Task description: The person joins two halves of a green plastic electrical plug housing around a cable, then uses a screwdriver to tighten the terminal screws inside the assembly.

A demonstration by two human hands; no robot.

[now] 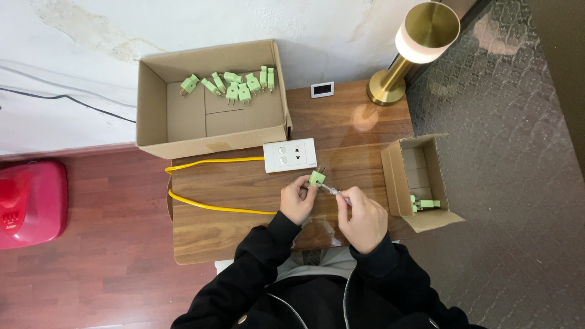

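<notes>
My left hand (298, 201) pinches a small light-green plug (316, 178) over the wooden table (231, 234), its metal prongs pointing away from me. My right hand (364, 218) grips a thin screwdriver (334, 190) with a clear handle, its tip touching the plug's side. A white socket block (290, 155) lies just beyond the plug, with a yellow cable (207, 207) looping off to the left. Both sleeves are black.
A large open cardboard box (183, 137) at the back left holds several green plugs (234, 85). A small open box (399, 183) at the right holds one or two more. A brass lamp (414, 42) stands at the back right. A red object (30, 204) sits on the floor, left.
</notes>
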